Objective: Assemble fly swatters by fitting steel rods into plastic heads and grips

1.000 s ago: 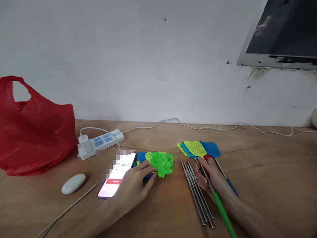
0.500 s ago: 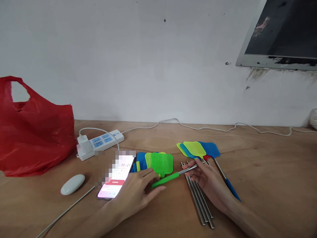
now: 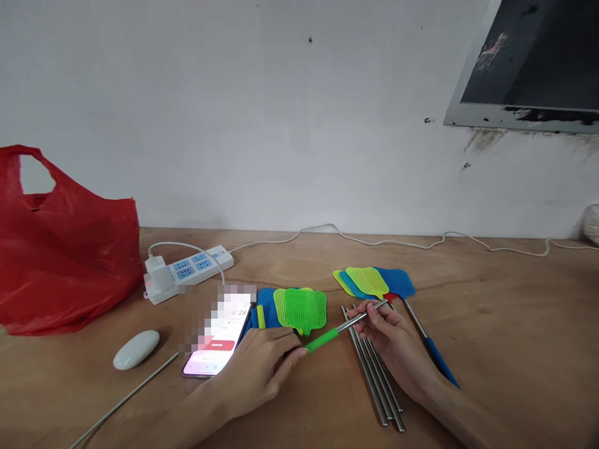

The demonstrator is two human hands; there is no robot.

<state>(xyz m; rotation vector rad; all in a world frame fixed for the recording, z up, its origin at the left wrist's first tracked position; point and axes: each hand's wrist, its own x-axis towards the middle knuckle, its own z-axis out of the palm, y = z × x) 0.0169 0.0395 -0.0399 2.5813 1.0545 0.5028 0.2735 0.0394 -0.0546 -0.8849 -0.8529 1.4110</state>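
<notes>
My left hand [image 3: 269, 362] is closed around the green grip [image 3: 322, 340] of a metal rod [image 3: 353, 321]. The fingers of my right hand [image 3: 390, 333] pinch that rod near its bare end. Several loose metal rods [image 3: 377, 374] lie side by side on the table below my right hand. Beyond my left hand lies a pile of mesh fly swatter heads, a green one [image 3: 306, 308] on top, with yellow and blue beneath. Further right are more swatter heads, a yellow one [image 3: 367, 282] uppermost. A blue-handled fly swatter [image 3: 440, 360] rests to the right of my right hand.
A lit phone [image 3: 219, 343] lies just beyond my left forearm. Left of it are a white mouse-shaped object [image 3: 136, 350] and a power strip [image 3: 189, 268] with a plug in it. A red plastic bag [image 3: 70, 255] stands at far left. A white cord [image 3: 393, 242] runs along the wall.
My left thumb has closed onto the green grip, and the hand covers more of it. My right fingers have bent tighter around the rod, whose bare end now shows above them.
</notes>
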